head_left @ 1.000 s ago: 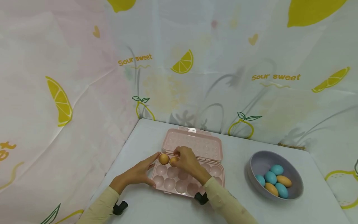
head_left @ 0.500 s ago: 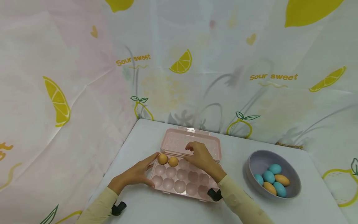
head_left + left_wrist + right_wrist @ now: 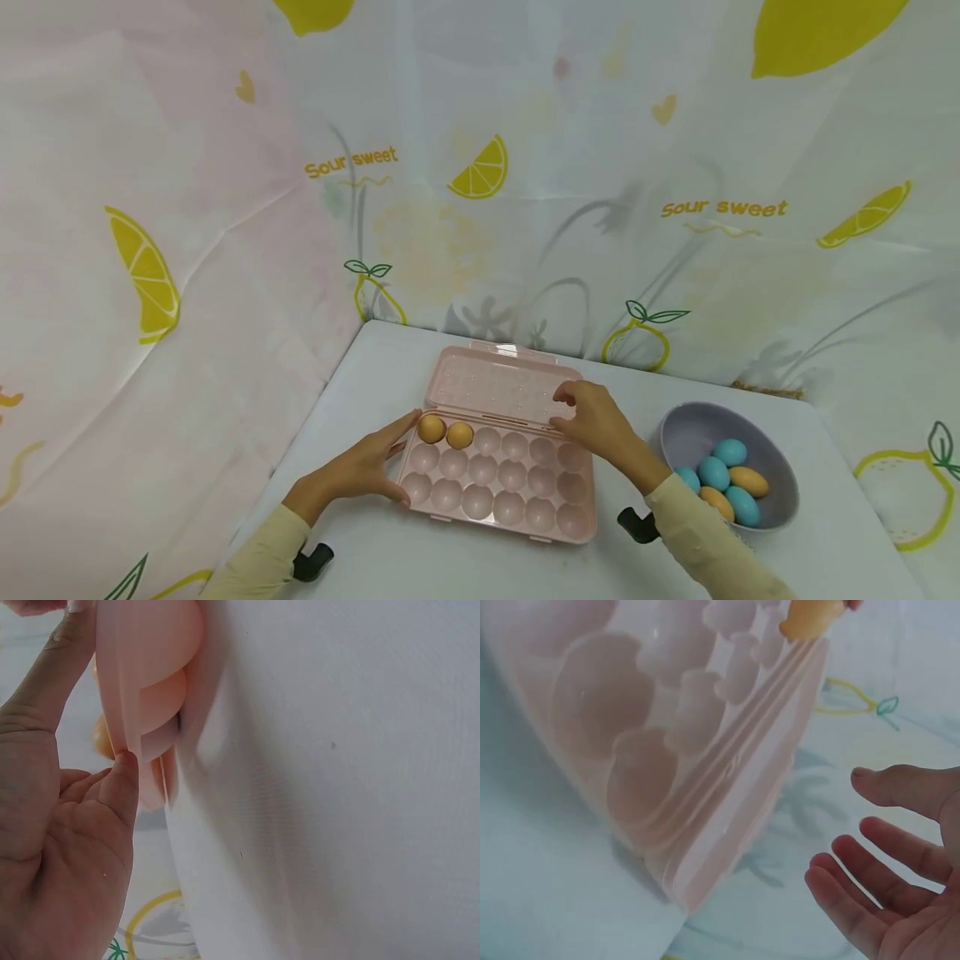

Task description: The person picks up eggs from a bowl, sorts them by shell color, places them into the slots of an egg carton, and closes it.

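Observation:
A pink plastic egg box [image 3: 510, 492] lies with its lid [image 3: 495, 383] folded back, rows of round hollows facing up. Two orange-yellow eggs [image 3: 446, 432] occupy the far-left hollows. My left hand [image 3: 356, 471] grips the box's left end, thumb at the near corner and fingers at the far one; the left wrist view shows the thumb and fingertips along the rim [image 3: 120, 690]. Over the right side of the lid is my right hand [image 3: 600, 421], holding nothing. In the right wrist view its fingers [image 3: 877, 889] are loosely bent and apart from the box.
To the right, a grey-purple bowl [image 3: 780, 467] holds several blue eggs [image 3: 730, 452] and orange eggs [image 3: 748, 481]. Everything stands on a white table [image 3: 360, 567]. A lemon-print cloth wall [image 3: 517, 242] rises behind and at both sides.
My right hand has let go of the second orange-yellow egg, leaving it in its hollow, and has moved right across the box toward the bowl. The left hand has stayed at the box's left end.

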`<state>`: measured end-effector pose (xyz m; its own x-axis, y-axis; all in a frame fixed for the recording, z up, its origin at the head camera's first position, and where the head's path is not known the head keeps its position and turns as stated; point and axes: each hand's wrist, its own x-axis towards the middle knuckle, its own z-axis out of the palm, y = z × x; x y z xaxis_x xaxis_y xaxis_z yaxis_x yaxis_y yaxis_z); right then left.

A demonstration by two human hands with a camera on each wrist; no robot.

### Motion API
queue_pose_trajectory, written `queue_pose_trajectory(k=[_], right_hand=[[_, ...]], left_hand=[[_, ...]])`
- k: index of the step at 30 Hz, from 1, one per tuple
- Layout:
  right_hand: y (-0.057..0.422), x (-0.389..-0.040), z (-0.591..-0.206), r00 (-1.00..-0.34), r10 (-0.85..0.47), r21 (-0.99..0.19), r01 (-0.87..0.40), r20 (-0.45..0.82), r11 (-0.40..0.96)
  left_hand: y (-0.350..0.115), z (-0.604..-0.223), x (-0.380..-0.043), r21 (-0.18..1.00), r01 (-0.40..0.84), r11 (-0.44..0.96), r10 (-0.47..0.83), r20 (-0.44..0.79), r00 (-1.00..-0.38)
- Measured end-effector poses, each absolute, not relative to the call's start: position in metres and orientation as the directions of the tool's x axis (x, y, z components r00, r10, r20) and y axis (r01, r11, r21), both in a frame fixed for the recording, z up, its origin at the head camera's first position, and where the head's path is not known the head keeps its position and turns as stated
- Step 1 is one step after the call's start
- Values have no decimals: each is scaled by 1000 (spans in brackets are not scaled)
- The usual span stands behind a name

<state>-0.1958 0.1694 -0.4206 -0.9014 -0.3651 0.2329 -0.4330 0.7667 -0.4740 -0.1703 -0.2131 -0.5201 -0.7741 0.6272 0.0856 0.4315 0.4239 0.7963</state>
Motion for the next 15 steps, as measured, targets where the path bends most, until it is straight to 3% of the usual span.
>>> queue_pose_trajectory(k=[15], right_hand=[[247,-204,-394,-919,-293,-418,-382,262,824]], left_hand=[[-214,-519,-168,808,423,410,635,81,-768]])
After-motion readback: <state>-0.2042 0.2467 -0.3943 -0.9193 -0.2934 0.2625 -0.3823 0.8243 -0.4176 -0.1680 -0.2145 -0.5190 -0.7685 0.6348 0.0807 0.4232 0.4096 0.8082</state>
